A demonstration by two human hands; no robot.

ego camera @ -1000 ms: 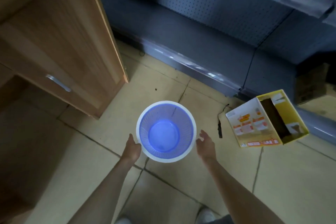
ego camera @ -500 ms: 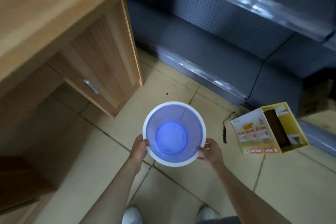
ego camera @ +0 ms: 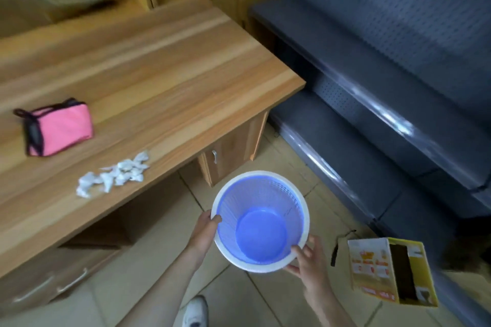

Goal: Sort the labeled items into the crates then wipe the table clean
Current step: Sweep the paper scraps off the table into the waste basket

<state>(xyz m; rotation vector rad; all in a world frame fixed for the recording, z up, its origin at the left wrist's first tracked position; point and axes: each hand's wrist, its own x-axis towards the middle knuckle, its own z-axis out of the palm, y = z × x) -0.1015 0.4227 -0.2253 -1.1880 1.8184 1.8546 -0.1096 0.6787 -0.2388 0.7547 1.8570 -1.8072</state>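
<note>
I hold a blue mesh basket with a white rim (ego camera: 261,231) above the tiled floor, beside the wooden table (ego camera: 159,71). My left hand (ego camera: 206,228) grips its left rim, fingertips curled over the edge. My right hand (ego camera: 305,260) grips the lower right rim. The basket is empty. On the table lie a pile of crumpled white paper scraps (ego camera: 114,174) near the front edge and a pink pouch with black trim (ego camera: 57,127) to the left.
A yellow and white carton (ego camera: 390,271) lies on the floor at the right, next to a black strap (ego camera: 335,252). Grey metal shelving (ego camera: 385,87) runs along the right. Table drawers with metal handles (ego camera: 50,284) sit below left. My white shoe (ego camera: 195,313) shows at the bottom.
Both hands closed on the basket's rim and lifted it off the floor. My view swung up and left, bringing the tabletop, paper scraps and pink pouch into sight.
</note>
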